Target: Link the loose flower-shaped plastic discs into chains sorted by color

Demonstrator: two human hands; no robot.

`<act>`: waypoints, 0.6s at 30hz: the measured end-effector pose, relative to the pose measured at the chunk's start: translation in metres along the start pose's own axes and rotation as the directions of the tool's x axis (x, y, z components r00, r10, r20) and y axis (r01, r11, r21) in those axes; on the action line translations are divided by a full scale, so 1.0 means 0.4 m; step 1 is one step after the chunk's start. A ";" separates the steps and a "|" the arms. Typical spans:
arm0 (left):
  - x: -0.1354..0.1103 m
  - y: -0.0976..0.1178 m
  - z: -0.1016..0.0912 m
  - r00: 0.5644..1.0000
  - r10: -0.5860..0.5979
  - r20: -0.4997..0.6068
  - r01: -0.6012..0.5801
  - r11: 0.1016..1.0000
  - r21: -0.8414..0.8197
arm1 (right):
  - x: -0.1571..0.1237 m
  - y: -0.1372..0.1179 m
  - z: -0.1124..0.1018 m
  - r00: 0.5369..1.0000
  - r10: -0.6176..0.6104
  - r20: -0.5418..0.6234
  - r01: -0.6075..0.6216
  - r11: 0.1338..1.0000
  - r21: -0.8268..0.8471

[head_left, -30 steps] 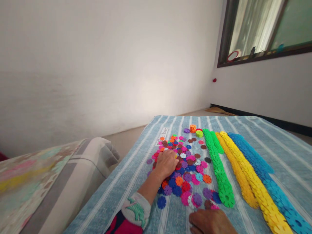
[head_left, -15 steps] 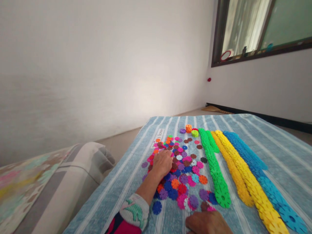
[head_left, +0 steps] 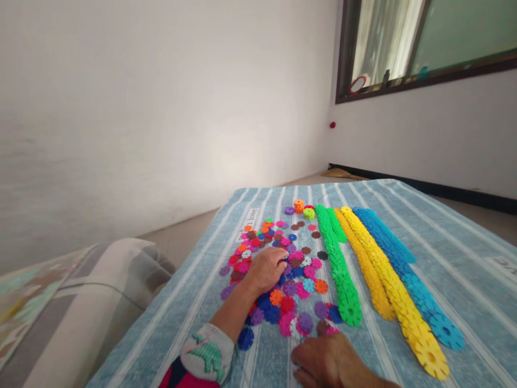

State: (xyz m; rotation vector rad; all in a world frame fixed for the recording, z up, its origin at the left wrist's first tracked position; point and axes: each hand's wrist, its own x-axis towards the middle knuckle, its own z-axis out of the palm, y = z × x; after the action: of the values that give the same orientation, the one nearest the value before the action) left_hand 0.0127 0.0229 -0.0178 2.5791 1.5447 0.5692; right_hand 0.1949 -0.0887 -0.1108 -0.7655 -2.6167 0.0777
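Covering the whole surface, a striped cloth (head_left: 468,258) carries all the pieces. On its right side lie the long rows of discs: yellow row (head_left: 385,272), blue row (head_left: 424,299) and green row (head_left: 336,258), side by side, each w/ one colour family, prob. b/c the colours should not mix. Left of them spread the loose discs (head_left: 290,288), mixed in colour, prob. kept within easy reach of both hands.

The right hand (head_left: 329,358) is at the near edge of this spread, fingers folded narrow; a brown disc (head_left: 322,327) lies just beyond the knuckles, maybe touching. The left hand (head_left: 266,269) is over the middle of the spread, fingers bent, thumb near the index finger; loose discs lie under and around the fingertips. Whether either hand holds smth., I cannot tell.

At the far end are small stacks, e.g. orange stack (head_left: 299,206), prob. put there for not disturbing the rest. Smallest: a single black disc (head_left: 322,255), near the green row.
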 end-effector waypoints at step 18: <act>-0.015 0.039 -0.006 0.994 0.078 0.077 -0.079 0.997 0.011 | 0.010 -0.030 -0.094 0.976 0.125 0.178 -0.145 0.984 0.106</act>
State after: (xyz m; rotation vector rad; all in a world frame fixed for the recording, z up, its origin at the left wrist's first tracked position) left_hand 0.0224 0.0100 -0.0133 2.6485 1.4347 0.4624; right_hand 0.2008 -0.0990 -0.0730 -0.9308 -2.6869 0.3492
